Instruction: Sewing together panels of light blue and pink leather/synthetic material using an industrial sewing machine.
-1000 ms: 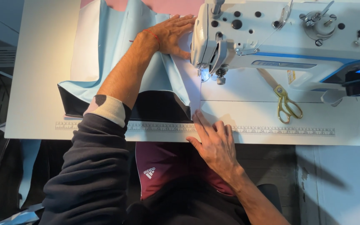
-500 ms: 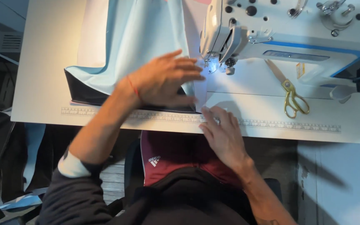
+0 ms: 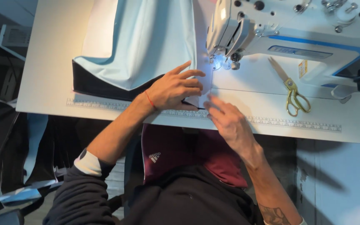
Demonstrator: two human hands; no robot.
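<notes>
Both hands line up light blue cloth at the needle of a sewing machine.

The left hand (image 3: 176, 88) lies flat and open on the light blue cloth (image 3: 146, 46), fingers spread, pinning its corner just in front of the needle (image 3: 217, 62). The right hand (image 3: 226, 118) is open too, fingertips pressing the cloth edge near the ruler strip (image 3: 271, 122) along the table (image 3: 46, 62) front. Done well, I judge, this wants the edge kept straight and fingertips kept off the needle. The machine (image 3: 288, 29) blocks the right; scissors (image 3: 294, 93) lie well apart. Open room is left and behind, where the cloth spreads.
</notes>
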